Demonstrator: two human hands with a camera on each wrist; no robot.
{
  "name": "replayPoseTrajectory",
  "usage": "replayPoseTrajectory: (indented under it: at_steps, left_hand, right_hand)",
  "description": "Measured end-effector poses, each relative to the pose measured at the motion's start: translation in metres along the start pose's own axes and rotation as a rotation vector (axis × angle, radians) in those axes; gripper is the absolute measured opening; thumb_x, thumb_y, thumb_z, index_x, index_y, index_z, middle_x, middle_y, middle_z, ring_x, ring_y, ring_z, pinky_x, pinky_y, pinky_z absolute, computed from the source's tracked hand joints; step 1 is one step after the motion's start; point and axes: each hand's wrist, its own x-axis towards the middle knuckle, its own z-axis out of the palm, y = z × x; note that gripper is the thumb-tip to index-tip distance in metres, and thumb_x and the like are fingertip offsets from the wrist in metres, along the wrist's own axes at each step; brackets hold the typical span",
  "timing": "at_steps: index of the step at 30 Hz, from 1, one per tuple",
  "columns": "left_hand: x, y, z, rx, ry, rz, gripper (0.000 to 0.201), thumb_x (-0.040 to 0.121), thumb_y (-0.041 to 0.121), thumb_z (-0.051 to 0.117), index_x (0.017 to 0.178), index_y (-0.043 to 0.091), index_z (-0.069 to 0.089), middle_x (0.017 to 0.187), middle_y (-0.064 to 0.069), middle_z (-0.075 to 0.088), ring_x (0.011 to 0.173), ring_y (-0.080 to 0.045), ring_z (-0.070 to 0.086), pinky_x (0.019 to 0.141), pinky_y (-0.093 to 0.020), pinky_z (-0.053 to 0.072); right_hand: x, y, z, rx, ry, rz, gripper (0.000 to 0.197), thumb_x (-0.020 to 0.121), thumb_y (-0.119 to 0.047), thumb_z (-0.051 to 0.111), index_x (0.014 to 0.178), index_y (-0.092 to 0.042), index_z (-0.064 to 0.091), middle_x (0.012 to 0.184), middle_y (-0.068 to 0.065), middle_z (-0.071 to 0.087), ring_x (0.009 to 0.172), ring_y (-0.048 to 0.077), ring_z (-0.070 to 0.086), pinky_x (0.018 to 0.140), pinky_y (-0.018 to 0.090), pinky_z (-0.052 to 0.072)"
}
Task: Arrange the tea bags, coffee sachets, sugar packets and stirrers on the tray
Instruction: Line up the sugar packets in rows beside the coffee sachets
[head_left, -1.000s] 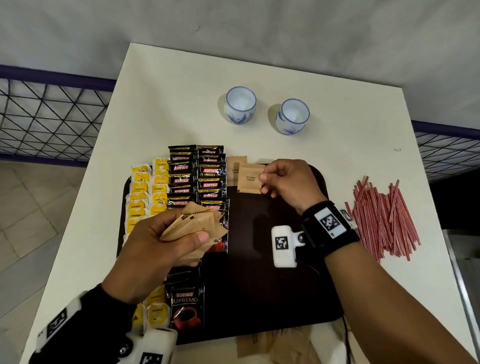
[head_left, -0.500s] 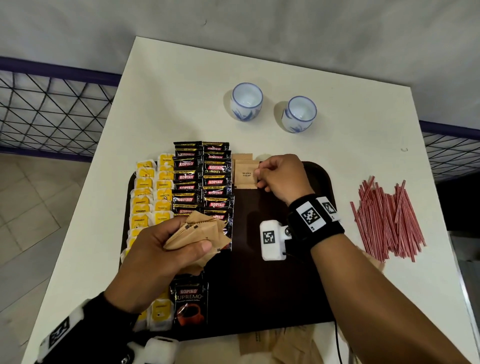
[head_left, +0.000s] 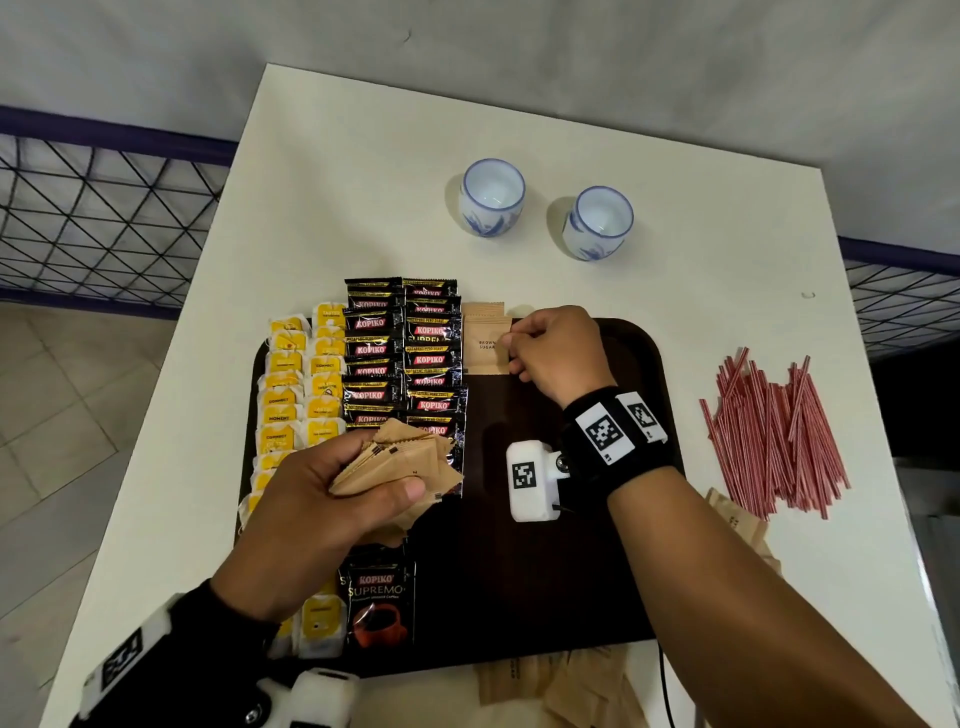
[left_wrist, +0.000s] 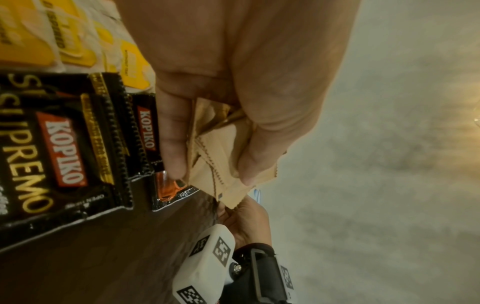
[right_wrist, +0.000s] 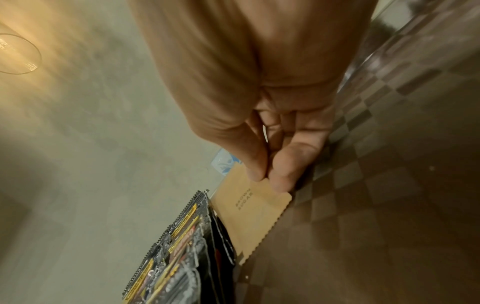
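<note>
A dark brown tray (head_left: 545, 571) holds yellow tea bags (head_left: 291, 395) in two columns at its left and black Kopiko coffee sachets (head_left: 405, 353) beside them. My right hand (head_left: 550, 348) pinches the right edge of a brown sugar packet (head_left: 485, 345) that lies on another packet at the tray's far edge, right of the sachets; the right wrist view shows thumb and finger on the packet (right_wrist: 249, 205). My left hand (head_left: 332, 499) grips a fanned bunch of brown sugar packets (head_left: 400, 462) above the sachets; the bunch (left_wrist: 218, 148) shows between thumb and fingers. Red stirrers (head_left: 774, 436) lie on the table right of the tray.
Two white and blue cups (head_left: 492, 196) (head_left: 600, 222) stand on the white table (head_left: 337, 182) beyond the tray. More brown packets (head_left: 561, 686) lie at the near edge, others (head_left: 737, 519) by my right forearm. A railing and floor drop lie left of the table.
My right hand has carried its sugar packet left and down onto the packet at the tray's far edge. The left hand still holds its bunch in about the same place.
</note>
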Motion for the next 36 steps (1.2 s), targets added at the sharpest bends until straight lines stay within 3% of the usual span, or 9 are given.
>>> replayPoseTrajectory:
  at_steps: [4,10,13,16,19,22,27,32,36]
  left_hand:
    - [0.0,0.0,-0.001,-0.014,0.003,0.006,0.03,0.077,0.003,0.076,0.102,0.02,0.078,0.095,-0.008,0.077,0.084,-0.028,0.075,0.064,-0.048,0.063]
    - [0.001,0.001,-0.001,-0.041,-0.001,0.011,0.031,0.078,0.002,0.075,0.098,0.026,0.079,0.094,-0.007,0.078,0.082,-0.026,0.075,0.061,-0.043,0.063]
    - [0.004,0.003,0.0,-0.064,0.009,0.001,0.031,0.078,0.002,0.076,0.103,0.021,0.077,0.094,-0.007,0.078,0.083,-0.026,0.075,0.061,-0.041,0.063]
    - [0.008,0.005,0.001,-0.079,0.003,-0.004,0.031,0.078,0.003,0.075,0.106,0.018,0.076,0.095,-0.009,0.077,0.082,-0.03,0.075,0.063,-0.045,0.063]
    - [0.014,0.008,0.003,-0.085,-0.01,-0.017,0.029,0.078,0.007,0.075,0.106,0.018,0.076,0.096,-0.011,0.077,0.082,-0.033,0.075,0.066,-0.052,0.063]
    - [0.02,0.009,0.006,-0.118,-0.022,-0.055,0.03,0.076,0.012,0.076,0.106,0.016,0.075,0.097,-0.013,0.076,0.084,-0.035,0.075,0.067,-0.053,0.062]
    - [0.026,0.013,0.012,-0.104,-0.092,-0.066,0.033,0.078,0.014,0.075,0.111,0.017,0.073,0.099,-0.012,0.077,0.086,-0.033,0.075,0.069,-0.049,0.063]
    - [0.029,0.016,0.016,-0.075,-0.14,-0.064,0.034,0.08,0.025,0.073,0.113,0.019,0.071,0.101,-0.009,0.077,0.089,-0.03,0.076,0.068,-0.046,0.062]
    - [0.032,0.019,0.018,-0.079,-0.172,-0.095,0.035,0.08,0.035,0.07,0.11,0.017,0.07,0.095,-0.011,0.077,0.084,-0.032,0.075,0.063,-0.039,0.06]
  right_hand:
    - [-0.002,-0.003,0.0,0.007,-0.005,0.0,0.011,0.089,-0.006,0.067,0.079,-0.011,0.069,0.059,0.002,0.064,0.042,0.007,0.059,0.046,0.02,0.053]
    - [-0.004,-0.001,0.001,0.043,-0.006,0.018,0.01,0.09,-0.007,0.065,0.082,-0.008,0.072,0.061,0.006,0.068,0.049,0.013,0.064,0.056,0.027,0.06]
    - [-0.008,0.001,-0.002,0.056,0.008,0.004,0.021,0.089,-0.009,0.064,0.071,-0.018,0.07,0.064,0.01,0.071,0.059,0.025,0.07,0.065,0.039,0.063]
    - [-0.019,0.002,-0.008,0.038,0.026,-0.05,0.026,0.09,-0.013,0.065,0.068,-0.027,0.068,0.066,0.006,0.071,0.063,0.025,0.071,0.062,0.039,0.06]
    - [-0.036,-0.001,-0.014,0.118,-0.07,-0.127,0.02,0.091,-0.011,0.066,0.079,-0.026,0.072,0.071,0.0,0.07,0.058,0.014,0.068,0.052,0.029,0.049]
    - [-0.058,-0.007,-0.021,0.285,-0.258,-0.199,0.014,0.089,-0.006,0.071,0.09,-0.02,0.074,0.076,0.0,0.068,0.062,0.015,0.065,0.046,0.025,0.044]
    - [-0.079,-0.012,-0.026,0.265,-0.414,-0.408,0.03,0.079,-0.01,0.08,0.107,-0.018,0.074,0.1,0.008,0.064,0.083,0.013,0.059,0.074,0.022,0.05]
    - [-0.087,-0.016,-0.024,0.155,-0.473,-0.486,0.05,0.075,-0.009,0.084,0.122,-0.02,0.07,0.107,0.007,0.05,0.087,0.018,0.049,0.07,0.008,0.041]
    - [-0.09,-0.015,-0.018,0.042,-0.502,-0.537,0.071,0.071,-0.021,0.088,0.135,-0.029,0.06,0.108,-0.003,0.045,0.099,0.008,0.05,0.094,0.022,0.045]
